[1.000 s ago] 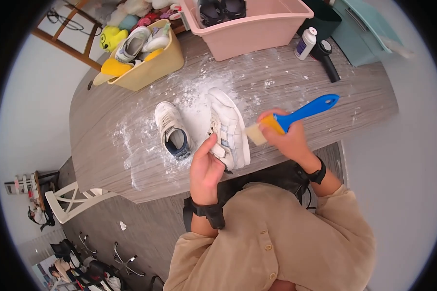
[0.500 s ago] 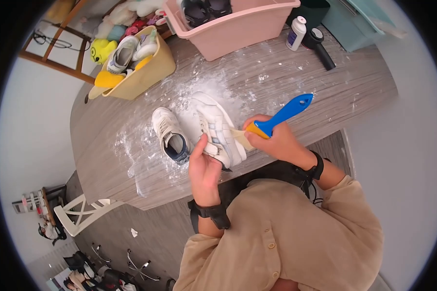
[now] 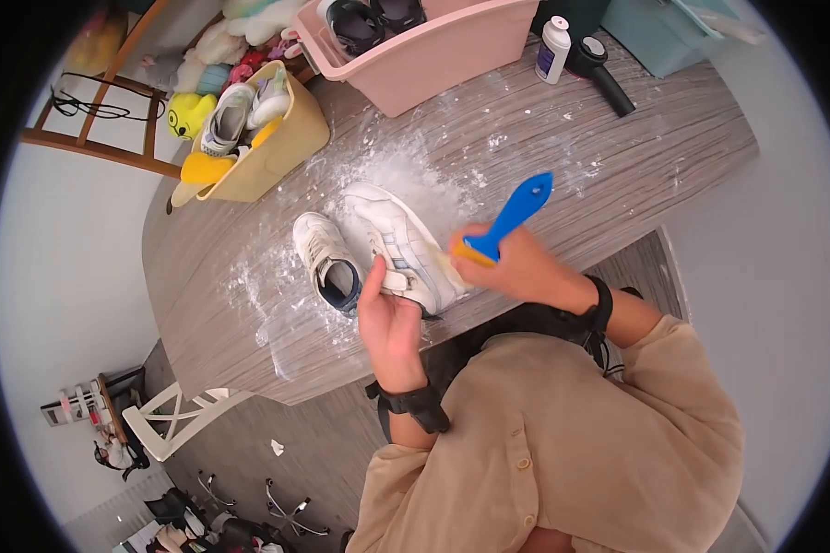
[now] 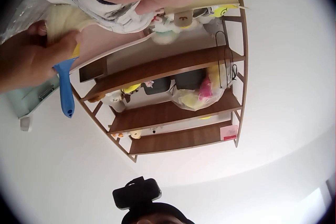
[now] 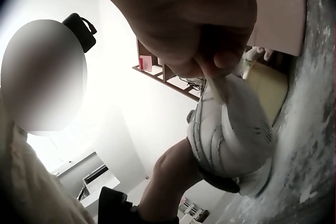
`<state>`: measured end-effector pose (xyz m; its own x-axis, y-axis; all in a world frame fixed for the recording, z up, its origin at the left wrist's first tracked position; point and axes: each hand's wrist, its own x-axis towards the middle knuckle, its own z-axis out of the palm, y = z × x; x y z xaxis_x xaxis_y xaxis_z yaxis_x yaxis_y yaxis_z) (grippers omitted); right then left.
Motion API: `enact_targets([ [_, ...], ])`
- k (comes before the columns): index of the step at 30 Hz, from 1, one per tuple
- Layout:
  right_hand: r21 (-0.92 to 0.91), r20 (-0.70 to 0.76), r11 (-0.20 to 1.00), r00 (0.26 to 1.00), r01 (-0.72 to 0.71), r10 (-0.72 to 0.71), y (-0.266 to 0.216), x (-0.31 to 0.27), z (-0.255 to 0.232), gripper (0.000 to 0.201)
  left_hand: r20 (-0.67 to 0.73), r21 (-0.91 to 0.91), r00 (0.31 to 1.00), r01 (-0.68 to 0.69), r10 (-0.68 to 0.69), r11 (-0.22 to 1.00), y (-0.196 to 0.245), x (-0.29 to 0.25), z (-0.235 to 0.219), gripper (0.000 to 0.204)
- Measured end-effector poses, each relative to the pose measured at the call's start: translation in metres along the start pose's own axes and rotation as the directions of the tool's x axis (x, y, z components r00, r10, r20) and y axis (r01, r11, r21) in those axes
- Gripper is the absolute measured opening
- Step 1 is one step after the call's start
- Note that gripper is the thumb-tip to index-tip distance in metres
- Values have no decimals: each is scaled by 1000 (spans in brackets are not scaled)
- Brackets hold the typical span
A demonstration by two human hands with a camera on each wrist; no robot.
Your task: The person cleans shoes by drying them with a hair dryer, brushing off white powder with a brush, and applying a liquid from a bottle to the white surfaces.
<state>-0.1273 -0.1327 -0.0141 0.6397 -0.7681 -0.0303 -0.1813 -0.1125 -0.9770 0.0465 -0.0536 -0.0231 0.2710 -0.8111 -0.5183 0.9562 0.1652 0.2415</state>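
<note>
A white sneaker (image 3: 404, 241) is tilted on its side over the powdery tabletop, its sole turned toward my right hand. My left hand (image 3: 392, 327) grips it at the heel end, thumb by the strap and the other fingers hidden behind the shoe. In my right hand (image 3: 521, 267) is a paintbrush (image 3: 516, 214) with a blue handle and yellow collar, held near the collar. Its pale bristles (image 5: 218, 88) lie against the sneaker's side by the sole edge in the right wrist view. The second white sneaker (image 3: 327, 258) stands upright to the left, dark lining showing.
White powder (image 3: 406, 180) is scattered over the wooden table (image 3: 636, 175). At the back stand a yellow bin (image 3: 281, 152) of shoes, a pink bin (image 3: 433, 69) with dark shoes, a white bottle (image 3: 552, 51) and a black handheld device (image 3: 604, 78). A teal bin (image 3: 659, 41) is at the far right.
My right hand has brought the brush leftward onto the sneaker's side, its handle now steeper. The left hand keeps its grip on the sneaker while the head view has shifted.
</note>
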Motion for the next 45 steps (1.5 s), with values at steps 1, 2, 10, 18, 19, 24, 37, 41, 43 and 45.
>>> enact_targets([
  [1,1,-13,1000,1000,16,-16,5,0,0,14,-24,14,999,-23,23,1000,1,1,1,33],
  [2,3,-30,1000,999,29,-29,9,-2,-1,14,-3,-10,1000,-8,8,1000,3,3,-1,33],
  [10,60,-272,974,943,216,-193,-31,41,-13,16,69,41,997,36,-39,999,-10,4,3,36],
  [18,-1,-1,995,995,104,-104,4,-5,14,12,11,66,993,-120,119,991,1,4,1,36],
  [19,6,-29,995,994,101,-101,6,-5,13,12,13,55,992,-123,122,991,1,3,3,36],
  [24,73,-194,982,968,174,-158,-16,24,-3,16,105,10,994,-1,0,1000,-2,5,5,36],
  [37,200,-223,979,975,43,3,21,0,-9,19,139,-71,989,-43,52,997,10,5,3,37],
  [41,369,-104,921,979,-123,173,14,24,-15,27,207,-131,975,114,-85,985,4,2,7,39],
  [43,428,-22,891,984,-153,179,24,34,-6,31,260,-158,957,171,-126,973,1,-3,10,41],
  [45,488,75,849,979,-203,191,29,37,-1,33,327,-189,932,224,-154,956,-3,-12,15,43],
])
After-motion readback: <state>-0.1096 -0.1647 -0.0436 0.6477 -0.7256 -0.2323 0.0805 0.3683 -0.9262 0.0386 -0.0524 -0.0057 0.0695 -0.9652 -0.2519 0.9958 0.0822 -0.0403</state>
